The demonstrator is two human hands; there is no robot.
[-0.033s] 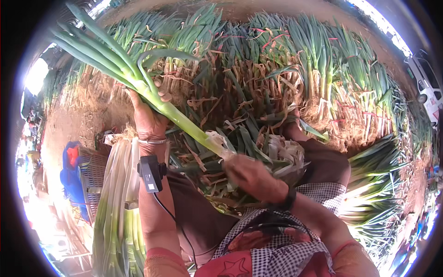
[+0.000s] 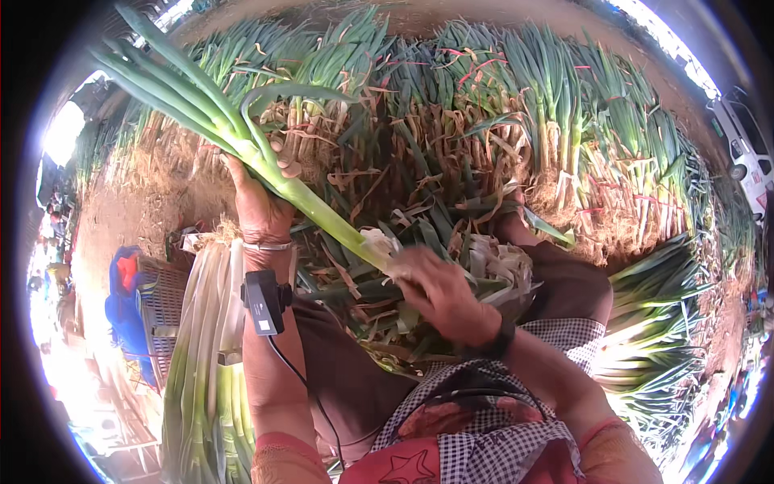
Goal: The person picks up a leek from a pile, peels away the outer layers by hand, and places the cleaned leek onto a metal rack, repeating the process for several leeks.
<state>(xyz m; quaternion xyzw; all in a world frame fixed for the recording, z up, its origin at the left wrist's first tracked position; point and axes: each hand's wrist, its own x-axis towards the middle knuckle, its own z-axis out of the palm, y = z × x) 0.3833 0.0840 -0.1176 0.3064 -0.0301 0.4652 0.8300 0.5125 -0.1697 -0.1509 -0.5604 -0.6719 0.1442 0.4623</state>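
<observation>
My left hand grips a long green onion stalk around its middle, holding it slanted with the green leaves up to the left. My right hand is closed on the pale root end of the same stalk, above my lap. A small black device with a cable is strapped on my left forearm. Peeled skins and trimmed leaves lie heaped in my lap under both hands.
A wide heap of untrimmed green onions fills the ground ahead. Cleaned pale stalks lie in a stack at my left, beside a woven basket and a blue object. More onions sit at my right.
</observation>
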